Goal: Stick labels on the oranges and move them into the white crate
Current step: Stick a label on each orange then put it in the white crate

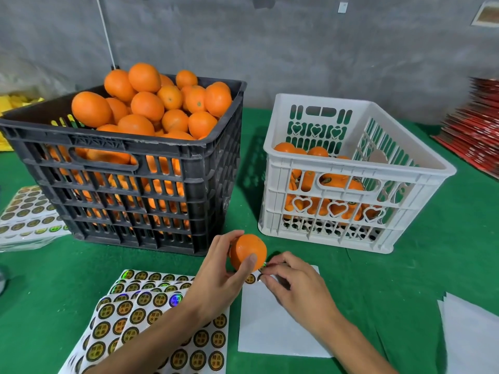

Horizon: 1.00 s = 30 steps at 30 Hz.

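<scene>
My left hand (216,276) grips one orange (247,251) just above the green table, in front of the two crates. Beside it, my right hand (294,282) pinches a round label (264,265) at the top edge of a nearly bare white backing sheet (272,327), close to the orange's lower right side. One more label (250,278) remains on that sheet. The black crate (151,195) at the left is heaped with oranges (151,103). The white crate (351,201) at the right holds several labelled oranges (318,152) at its bottom.
Sheets of gold round labels (162,327) lie fanned out under my left forearm. More label sheets (27,211) sit at the left edge. White backing sheets (475,333) lie at the right, red cartons (478,125) at the far right, and a grey wall stands behind.
</scene>
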Available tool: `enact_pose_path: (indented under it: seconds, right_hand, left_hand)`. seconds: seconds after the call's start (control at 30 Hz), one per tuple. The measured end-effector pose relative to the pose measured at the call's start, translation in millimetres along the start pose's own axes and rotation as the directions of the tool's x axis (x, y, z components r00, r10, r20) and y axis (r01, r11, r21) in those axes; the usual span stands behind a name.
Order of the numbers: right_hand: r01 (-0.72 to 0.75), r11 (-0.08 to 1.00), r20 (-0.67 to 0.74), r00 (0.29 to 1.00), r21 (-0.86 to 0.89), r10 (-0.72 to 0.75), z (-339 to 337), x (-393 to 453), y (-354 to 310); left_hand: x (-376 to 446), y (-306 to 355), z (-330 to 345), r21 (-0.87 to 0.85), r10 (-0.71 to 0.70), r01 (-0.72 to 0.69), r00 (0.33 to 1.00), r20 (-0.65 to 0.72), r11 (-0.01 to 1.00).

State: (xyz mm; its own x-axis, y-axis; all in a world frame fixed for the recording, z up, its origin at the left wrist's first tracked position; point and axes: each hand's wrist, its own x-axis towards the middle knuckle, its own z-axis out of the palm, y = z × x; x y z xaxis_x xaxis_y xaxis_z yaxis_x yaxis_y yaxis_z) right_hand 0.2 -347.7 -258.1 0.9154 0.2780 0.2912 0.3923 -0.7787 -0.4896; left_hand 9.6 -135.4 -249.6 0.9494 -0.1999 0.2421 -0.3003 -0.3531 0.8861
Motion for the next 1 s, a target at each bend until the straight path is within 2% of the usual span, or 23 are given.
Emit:
enact_pose_path:
  seconds: [0.07,0.13,0.23,0.33,0.4,0.5,0.6,0.73,0.87,0.93,1.0]
  right_hand:
    - [0.086,0.99,-0.003,0.996,-0.109,-0.086,-0.4,-2.1,-2.4]
    - [0.083,0.989,-0.008,0.996,-0.124,-0.085,-0.6,-2.0,-6.5]
    - [-0.065,0.998,-0.058,0.996,0.014,0.066,-1.5,-0.2,-8.5]
    - [-0.192,0.945,-0.221,0.942,0.263,0.253,-5.5,1.4,-10.9]
    - [-0.209,0.948,-0.328,0.902,0.24,0.282,-7.5,1.5,-13.9]
    - [-0.151,0.988,-0.376,0.915,0.021,0.148,-3.4,0.0,-21.2]
    - [-0.008,1.0,-0.369,0.93,-0.013,0.002,0.0,0.7,-20.8]
    - [0.149,0.989,-0.319,0.937,-0.003,-0.142,-4.6,-0.1,-11.2]
    - [0.178,0.978,-0.247,0.948,-0.111,-0.201,-4.9,-1.6,-17.7]
    - [0.204,0.958,-0.293,0.921,-0.201,-0.258,-11.4,1.3,-26.0]
    - [0.248,0.93,-0.408,0.846,-0.27,-0.343,-24.2,6.5,-34.0]
  left_hand:
    - [0.2,-0.9,0.4,0.005,0.004,-0.004,1.0,0.002,1.0]
    - [0.5,-1.6,0.8,-0.003,0.0,0.0,1.0,0.005,1.0]
    - [1.3,-2.7,1.2,-0.002,-0.013,0.013,1.0,0.01,1.0]
    - [1.0,-4.3,2.5,0.003,0.003,-0.003,1.0,0.017,1.0]
    - [0.4,-5.4,4.2,0.009,0.013,-0.014,0.999,0.046,1.0]
    - [-1.4,-7.1,7.0,0.065,0.053,-0.059,0.995,0.087,0.996]
    - [-1.1,-8.6,8.2,0.073,0.073,-0.08,0.993,0.09,0.994]
    - [1.4,-9.5,8.1,-0.055,0.064,-0.061,0.996,0.057,0.997]
    - [2.2,1.0,2.9,-0.198,0.064,-0.071,0.997,-0.043,0.978]
    - [1.7,12.6,-0.9,-0.241,0.101,-0.12,0.991,-0.087,0.963]
    - [4.4,30.9,-6.3,-0.271,0.162,-0.186,0.981,-0.109,0.944]
